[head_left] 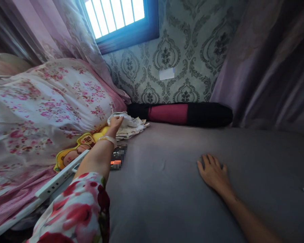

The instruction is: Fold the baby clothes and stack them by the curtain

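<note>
Stretched far forward, my left hand is closed, its fingers pinching the top of a folded white cloth with small coloured marks. The cloth lies in a loose pile at the back of the bed, against the floral cover. My right hand rests palm down on the grey bed sheet, fingers spread, holding nothing. Beside my left forearm lies a dark phone with a lit screen, partly blurred and partly hidden by the arm.
A black and dark red bolster-like roll lies along the patterned wall. To the left are a floral cover, a yellow cartoon cushion and a white power strip. Purple curtains hang at the right.
</note>
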Available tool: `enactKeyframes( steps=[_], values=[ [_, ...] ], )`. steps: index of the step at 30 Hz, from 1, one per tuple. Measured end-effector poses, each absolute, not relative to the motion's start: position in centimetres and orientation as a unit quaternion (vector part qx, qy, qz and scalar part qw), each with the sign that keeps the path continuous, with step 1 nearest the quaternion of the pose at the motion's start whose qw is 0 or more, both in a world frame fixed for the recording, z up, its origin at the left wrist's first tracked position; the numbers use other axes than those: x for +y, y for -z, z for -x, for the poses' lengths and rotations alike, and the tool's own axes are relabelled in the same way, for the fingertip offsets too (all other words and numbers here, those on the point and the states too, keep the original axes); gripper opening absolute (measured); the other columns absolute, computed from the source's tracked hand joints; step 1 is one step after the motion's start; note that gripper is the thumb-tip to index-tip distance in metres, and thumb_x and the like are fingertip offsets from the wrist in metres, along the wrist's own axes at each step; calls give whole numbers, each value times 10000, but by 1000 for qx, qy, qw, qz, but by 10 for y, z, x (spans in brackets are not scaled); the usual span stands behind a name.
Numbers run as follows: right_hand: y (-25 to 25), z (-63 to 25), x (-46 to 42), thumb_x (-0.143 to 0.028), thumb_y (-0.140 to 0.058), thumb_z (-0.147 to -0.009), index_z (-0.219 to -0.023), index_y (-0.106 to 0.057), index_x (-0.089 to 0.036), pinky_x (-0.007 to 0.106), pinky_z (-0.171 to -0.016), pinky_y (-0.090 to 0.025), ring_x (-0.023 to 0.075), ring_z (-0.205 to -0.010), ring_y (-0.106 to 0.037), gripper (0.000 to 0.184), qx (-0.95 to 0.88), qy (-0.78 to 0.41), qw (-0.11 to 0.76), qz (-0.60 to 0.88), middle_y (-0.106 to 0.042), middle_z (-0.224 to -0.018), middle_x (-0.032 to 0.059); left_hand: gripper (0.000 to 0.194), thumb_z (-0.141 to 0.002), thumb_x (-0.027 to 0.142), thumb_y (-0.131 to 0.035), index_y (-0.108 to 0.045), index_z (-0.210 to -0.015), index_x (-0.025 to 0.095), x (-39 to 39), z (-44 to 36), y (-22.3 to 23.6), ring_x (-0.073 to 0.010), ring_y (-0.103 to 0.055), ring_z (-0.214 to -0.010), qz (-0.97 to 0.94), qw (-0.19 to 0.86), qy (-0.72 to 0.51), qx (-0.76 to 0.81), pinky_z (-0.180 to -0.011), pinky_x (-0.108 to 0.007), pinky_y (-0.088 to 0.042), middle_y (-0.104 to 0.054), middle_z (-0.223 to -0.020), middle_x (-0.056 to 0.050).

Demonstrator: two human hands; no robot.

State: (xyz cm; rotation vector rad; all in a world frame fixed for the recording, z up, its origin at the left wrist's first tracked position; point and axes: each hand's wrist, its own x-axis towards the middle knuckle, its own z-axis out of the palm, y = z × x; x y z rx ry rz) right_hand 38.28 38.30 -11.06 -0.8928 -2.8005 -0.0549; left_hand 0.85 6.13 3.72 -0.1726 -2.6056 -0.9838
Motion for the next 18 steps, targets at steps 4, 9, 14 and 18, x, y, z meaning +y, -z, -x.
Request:
enactKeyframes(
  steps=[4, 9, 14, 18],
  values=[
    [108, -385, 379, -398, -251, -965, -1374, -492, -130, 593, -1055, -272, 328, -1336, -373, 545, -947, 21, 126, 293, -428, -1470, 166, 335, -862, 347, -500, -709, -936, 96, 97, -17, -60, -201, -601, -881, 94, 238, 415, -873, -775, -271, -418, -694, -822, -50],
    [107, -388, 377, -380, -285, -976, -1357, -509, -129, 587, -1054, -259, 334, -1330, -381, 508, -948, 18, 140, 286, -448, -1449, 186, 212, -765, 326, -625, -676, -772, 120, 143, -37, -81, -119, -526, -575, 120, 163, 632, -748, -569, -210, -391, -554, -549, 32],
    [106, -388, 377, -380, -288, -981, -1357, -512, -122, 587, -1054, -252, 341, -1335, -373, 508, -946, 8, 143, 289, -449, -1449, 182, 119, -686, 213, -688, -605, -735, 143, 184, -73, -98, -75, -473, -461, 116, 29, 743, -659, -528, -195, -410, -509, -502, 56],
    [105, -388, 377, -392, -309, -979, -1351, -515, -120, 590, -1046, -256, 351, -1332, -375, 505, -947, -12, 140, 287, -445, -1453, 185, 94, -716, 145, -624, -552, -772, 167, 213, -102, -106, -100, -571, -491, 115, -50, 767, -630, -526, -192, -427, -569, -550, 27]
  ],
)
